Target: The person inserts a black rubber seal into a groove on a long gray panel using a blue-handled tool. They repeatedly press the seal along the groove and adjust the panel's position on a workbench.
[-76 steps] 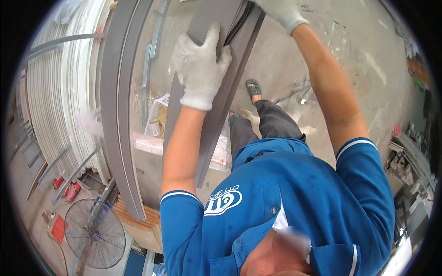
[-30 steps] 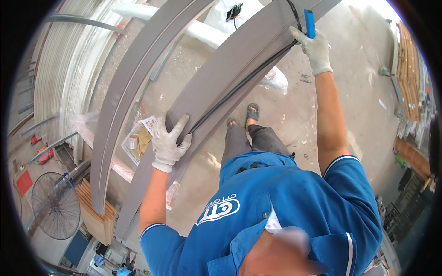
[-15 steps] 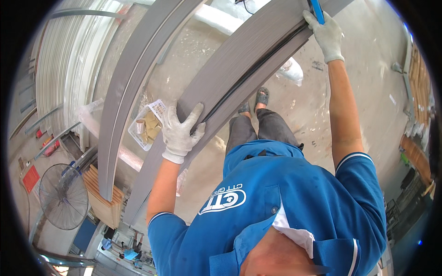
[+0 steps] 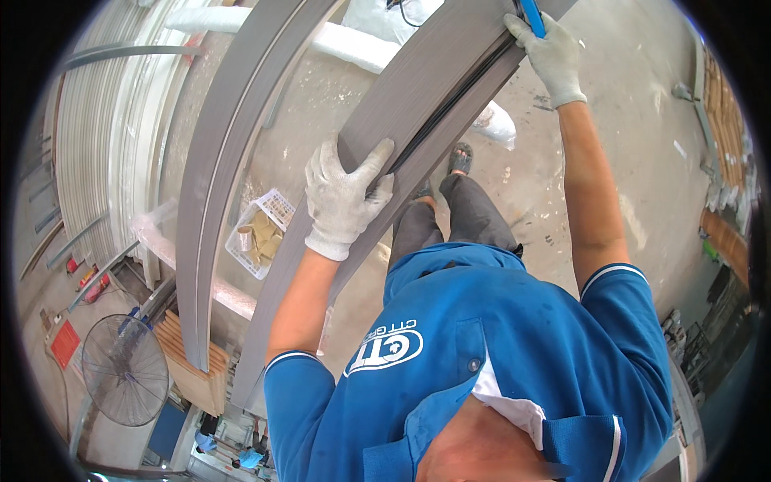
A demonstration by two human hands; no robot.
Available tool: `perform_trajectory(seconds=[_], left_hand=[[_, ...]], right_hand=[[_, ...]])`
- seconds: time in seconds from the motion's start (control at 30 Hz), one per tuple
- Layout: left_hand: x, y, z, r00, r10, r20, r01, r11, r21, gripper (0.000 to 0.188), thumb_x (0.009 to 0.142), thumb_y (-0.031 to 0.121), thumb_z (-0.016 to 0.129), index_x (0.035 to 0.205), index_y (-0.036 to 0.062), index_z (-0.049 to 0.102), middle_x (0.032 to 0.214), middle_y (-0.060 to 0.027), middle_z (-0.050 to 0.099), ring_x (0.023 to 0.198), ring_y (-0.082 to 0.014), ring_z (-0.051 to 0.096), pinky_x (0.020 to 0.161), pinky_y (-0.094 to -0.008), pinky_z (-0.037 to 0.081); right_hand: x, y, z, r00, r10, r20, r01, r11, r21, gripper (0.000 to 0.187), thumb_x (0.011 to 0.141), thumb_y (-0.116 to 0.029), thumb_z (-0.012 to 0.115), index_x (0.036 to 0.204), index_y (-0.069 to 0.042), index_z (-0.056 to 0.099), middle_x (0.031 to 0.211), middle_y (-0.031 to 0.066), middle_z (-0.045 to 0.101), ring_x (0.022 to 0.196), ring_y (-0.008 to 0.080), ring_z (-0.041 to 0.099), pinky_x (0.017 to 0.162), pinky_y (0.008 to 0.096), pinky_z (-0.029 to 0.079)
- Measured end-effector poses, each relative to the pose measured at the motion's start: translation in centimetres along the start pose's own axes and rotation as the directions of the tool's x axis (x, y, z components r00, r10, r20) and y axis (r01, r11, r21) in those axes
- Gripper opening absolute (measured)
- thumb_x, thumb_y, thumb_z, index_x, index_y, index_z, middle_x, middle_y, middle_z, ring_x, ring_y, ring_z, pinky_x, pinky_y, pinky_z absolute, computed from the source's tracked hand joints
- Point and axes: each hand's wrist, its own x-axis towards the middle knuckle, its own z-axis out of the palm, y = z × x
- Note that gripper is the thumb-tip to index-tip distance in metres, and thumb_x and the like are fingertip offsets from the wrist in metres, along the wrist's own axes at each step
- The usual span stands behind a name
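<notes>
Both hands wear pale work gloves. My left hand (image 4: pixel 347 197) is wrapped over the near end of a grey wood-grain board (image 4: pixel 418 88), its thumb beside a dark slot. This board lies against a longer grey piece (image 4: pixel 277 309) that continues toward the lower left. Along the slot runs a black strip (image 4: pixel 458 103). At the upper right, my right hand (image 4: pixel 554 63) is closed around a blue tool (image 4: pixel 532 18) beside the board's edge. The tool's working end is cut off by the frame, so its kind cannot be told.
Another long grey board (image 4: pixel 221 153) stands to the left. Between the boards sits a white basket (image 4: pixel 250 261) with brown cardboard-like pieces. A floor fan (image 4: pixel 124 369), stacked brown boards (image 4: pixel 193 365) and wrapped rolls (image 4: pixel 233 297) are at left. Two people (image 4: pixel 233 454) appear far off.
My left hand and the board's near end have shifted up and right along the longer piece. My right hand, still holding the blue tool, has moved slightly left.
</notes>
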Motion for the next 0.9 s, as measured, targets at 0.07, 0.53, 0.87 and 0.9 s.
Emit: perform_trajectory(seconds=[0.07,0.53,0.87,0.9], left_hand=[[1.0,0.4,0.3,1.0,-0.004,-0.003,0.004,1.0,-0.009,0.056,0.078,0.031,0.081,0.133,0.0331,0.07,0.14,-0.0327,0.048,0.126,-0.0476,0.05,0.107,-0.0545,0.044],[4.6,2.2,1.4,1.0,-0.009,-0.016,0.01,0.999,0.032,0.061,0.08,0.034,0.08,0.138,0.0315,0.065,0.138,-0.031,0.047,0.123,-0.046,0.051,0.104,-0.0539,0.046],[9.9,4.9,2.6,0.996,0.022,-0.082,-0.019,0.999,0.043,0.059,0.082,0.034,0.078,0.139,0.0291,0.062,0.128,-0.0318,0.049,0.115,-0.0472,0.052,0.099,-0.0559,0.046],[10.8,5.2,2.9,0.997,0.015,-0.074,-0.012,0.999,0.038,0.059,0.082,0.035,0.077,0.139,0.03,0.062,0.13,-0.0317,0.049,0.116,-0.0473,0.053,0.099,-0.0554,0.046]], right_hand=[[-0.1,0.0,0.1,1.0,-0.007,-0.009,0.008,0.999,0.049,0.044,0.091,-0.051,0.075,0.101,-0.008,0.075,0.073,-0.0013,0.064,0.07,0.0085,0.059,0.069,0.0275,0.048],[-0.5,-0.6,0.2,0.998,0.013,-0.067,-0.013,1.0,0.01,0.044,0.092,-0.052,0.074,0.089,-0.008,0.07,0.063,0.0038,0.059,0.06,0.0148,0.056,0.061,0.0346,0.045],[-0.5,-0.8,-0.3,1.0,0.006,0.0,-0.006,0.999,0.045,0.044,0.093,-0.052,0.073,0.092,-0.007,0.07,0.063,0.0039,0.059,0.058,0.0144,0.057,0.059,0.0333,0.045],[-0.5,-0.7,-0.3,1.0,0.008,0.005,-0.008,0.997,0.076,0.044,0.093,-0.051,0.073,0.094,-0.007,0.071,0.063,0.0041,0.06,0.059,0.0144,0.058,0.059,0.0331,0.046]])
